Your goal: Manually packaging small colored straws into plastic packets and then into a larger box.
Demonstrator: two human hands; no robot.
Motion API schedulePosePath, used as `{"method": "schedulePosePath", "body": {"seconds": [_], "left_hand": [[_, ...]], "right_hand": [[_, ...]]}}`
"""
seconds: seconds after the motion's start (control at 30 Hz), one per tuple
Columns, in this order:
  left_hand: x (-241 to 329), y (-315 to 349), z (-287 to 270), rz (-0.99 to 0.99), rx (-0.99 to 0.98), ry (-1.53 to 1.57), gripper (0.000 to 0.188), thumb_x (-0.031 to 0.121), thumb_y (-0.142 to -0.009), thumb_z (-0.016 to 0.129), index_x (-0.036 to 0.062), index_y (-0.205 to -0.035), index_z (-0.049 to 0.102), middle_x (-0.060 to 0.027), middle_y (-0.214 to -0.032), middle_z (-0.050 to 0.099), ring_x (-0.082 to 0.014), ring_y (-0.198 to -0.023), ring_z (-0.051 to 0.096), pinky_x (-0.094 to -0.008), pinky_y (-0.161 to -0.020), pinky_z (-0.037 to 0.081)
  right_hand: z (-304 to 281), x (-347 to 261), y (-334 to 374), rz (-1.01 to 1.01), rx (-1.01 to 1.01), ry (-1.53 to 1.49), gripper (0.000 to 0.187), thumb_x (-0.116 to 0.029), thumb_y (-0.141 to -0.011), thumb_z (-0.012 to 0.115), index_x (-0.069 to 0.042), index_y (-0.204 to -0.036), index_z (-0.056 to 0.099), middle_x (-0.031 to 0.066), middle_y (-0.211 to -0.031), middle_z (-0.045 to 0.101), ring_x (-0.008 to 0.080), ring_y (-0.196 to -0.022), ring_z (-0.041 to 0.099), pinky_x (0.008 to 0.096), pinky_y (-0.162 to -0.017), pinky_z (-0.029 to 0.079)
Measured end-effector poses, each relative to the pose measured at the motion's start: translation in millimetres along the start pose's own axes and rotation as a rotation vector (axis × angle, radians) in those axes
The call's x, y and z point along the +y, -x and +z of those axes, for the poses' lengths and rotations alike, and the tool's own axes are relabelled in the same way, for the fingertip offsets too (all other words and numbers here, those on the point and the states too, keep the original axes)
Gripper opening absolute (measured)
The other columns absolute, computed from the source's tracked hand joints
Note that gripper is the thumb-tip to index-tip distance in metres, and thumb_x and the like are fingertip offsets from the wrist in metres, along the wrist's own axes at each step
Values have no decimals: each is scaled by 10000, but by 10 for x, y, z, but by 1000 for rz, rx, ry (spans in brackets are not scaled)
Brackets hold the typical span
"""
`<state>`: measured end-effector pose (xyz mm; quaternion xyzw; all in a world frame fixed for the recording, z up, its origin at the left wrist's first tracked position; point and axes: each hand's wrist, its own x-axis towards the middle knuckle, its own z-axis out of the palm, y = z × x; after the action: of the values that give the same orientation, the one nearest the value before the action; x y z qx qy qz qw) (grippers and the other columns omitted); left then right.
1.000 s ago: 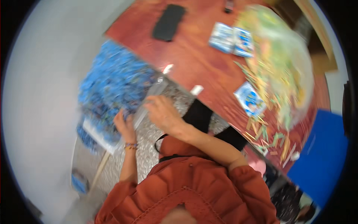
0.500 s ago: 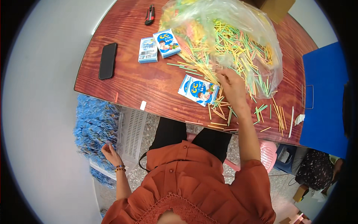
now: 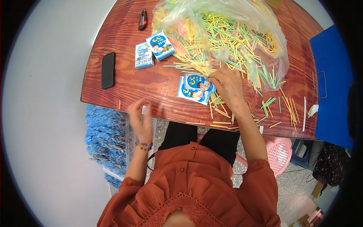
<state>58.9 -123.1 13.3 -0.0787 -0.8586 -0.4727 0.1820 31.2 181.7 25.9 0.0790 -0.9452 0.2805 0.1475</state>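
Observation:
My right hand [image 3: 228,86] pinches the right edge of a small blue-and-white packet [image 3: 193,82] with a cartoon figure on it. Beneath it, partly covered, a similar flat packet [image 3: 191,97] lies on the table. Thin pastel sticks [image 3: 221,112] in yellow, green and pink are scattered under and beside that hand. Over the table's front edge is my left hand [image 3: 140,120], a little blurred, its fingers apart and holding nothing. A large clear plastic bag [image 3: 281,56] of such sticks [image 3: 236,41] spreads across the back of the table.
Two thicker matching packs [image 3: 160,45] lean together at the back left, near a cutter knife [image 3: 142,19] and a black phone [image 3: 108,70]. Below the table's left edge sits a bin piled with blue packets [image 3: 104,132]. A blue box [image 3: 332,87] stands at the right.
My left hand has risen from the blue packets to the table edge. Another packet now shows in my right fingers, over the one on the table. The view has shifted slightly.

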Motion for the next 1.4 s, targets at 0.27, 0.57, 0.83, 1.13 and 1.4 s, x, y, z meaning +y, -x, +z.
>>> {"method": "schedulePosePath", "body": {"seconds": [0.27, 0.57, 0.83, 1.13, 1.4], "left_hand": [[507, -655, 940, -421, -560, 665, 245, 35, -861, 680, 2, -1095, 617, -54, -976, 672, -83, -806, 633, -223, -683, 521], [685, -463, 1113, -634, -317, 949, 103, 65, -898, 647, -23, -945, 675, -57, -850, 698, -78, -705, 646, -222, -604, 527], [717, -418, 1248, -644, -244, 1040, 106, 88, -921, 625, -6, -920, 674, -39, -825, 686, -80, -652, 636, -227, -538, 533], [585, -296, 1269, -639, -169, 1006, 120, 89, -930, 620, -14, -924, 679, -12, -837, 676, -36, -701, 580, -214, -606, 478], [543, -376, 1126, -661, -187, 1003, 108, 88, -931, 612, 0, -913, 672, -23, -826, 669, -64, -698, 598, -228, -624, 485]], "right_hand": [[-70, -15, -30, 232, -193, -798, 92, -88, -883, 653, 0, -893, 680, 7, -825, 645, 63, -744, 567, 237, -654, 447], [90, 3, 196, 375, 50, -1021, 135, -92, -875, 681, -21, -765, 645, -65, -662, 529, 5, -615, 415, 196, -539, 319], [-129, 120, 197, 400, 15, -907, 221, -145, -915, 614, 20, -774, 656, -27, -615, 515, 22, -610, 437, 226, -542, 359], [-403, 1244, -983, -91, 39, 231, 389, -225, -792, 661, 8, -1096, 595, 203, -1185, 581, 361, -1141, 524, 466, -955, 412], [-303, 834, -1499, 151, -424, 636, 506, -332, -776, 651, 5, -1151, 607, 192, -1207, 599, 323, -1227, 492, 514, -1094, 276]]}}
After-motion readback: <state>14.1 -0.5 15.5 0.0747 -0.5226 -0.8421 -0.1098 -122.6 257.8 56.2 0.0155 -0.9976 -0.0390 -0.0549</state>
